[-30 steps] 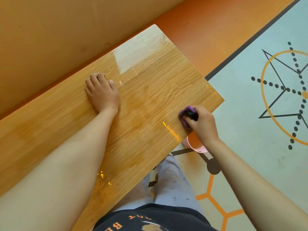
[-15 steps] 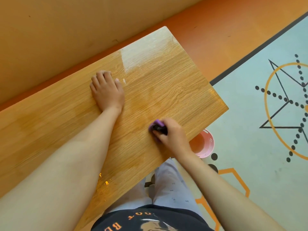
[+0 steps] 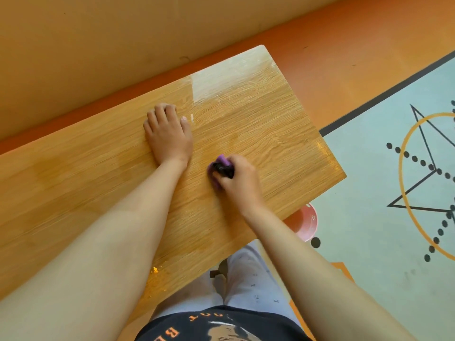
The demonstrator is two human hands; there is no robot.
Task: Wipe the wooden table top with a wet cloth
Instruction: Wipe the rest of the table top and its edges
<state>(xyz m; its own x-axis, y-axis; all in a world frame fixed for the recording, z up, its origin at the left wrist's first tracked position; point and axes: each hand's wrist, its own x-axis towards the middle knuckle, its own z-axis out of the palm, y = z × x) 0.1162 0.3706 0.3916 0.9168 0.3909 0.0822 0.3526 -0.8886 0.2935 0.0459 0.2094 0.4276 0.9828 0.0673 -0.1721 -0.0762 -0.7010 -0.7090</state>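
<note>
The wooden table top (image 3: 270,124) runs from the lower left to the upper right, glossy and wet-looking near its far corner. My right hand (image 3: 240,180) grips a bunched purple and black cloth (image 3: 220,167) and presses it onto the wood near the middle of the table. My left hand (image 3: 167,134) lies flat on the table, palm down with fingers straight, just left of the cloth. Both forearms stretch over the near edge.
A pink bowl (image 3: 307,221) stands on the floor under the table's right edge. An orange wall (image 3: 123,45) runs along the far side. A pale mat with printed lines (image 3: 394,193) covers the floor at the right. A small yellow crumb (image 3: 155,269) lies near the table's front edge.
My right hand has slid the cloth from the table's right edge leftward to the middle, close to my left wrist. My left hand has stayed flat in place.
</note>
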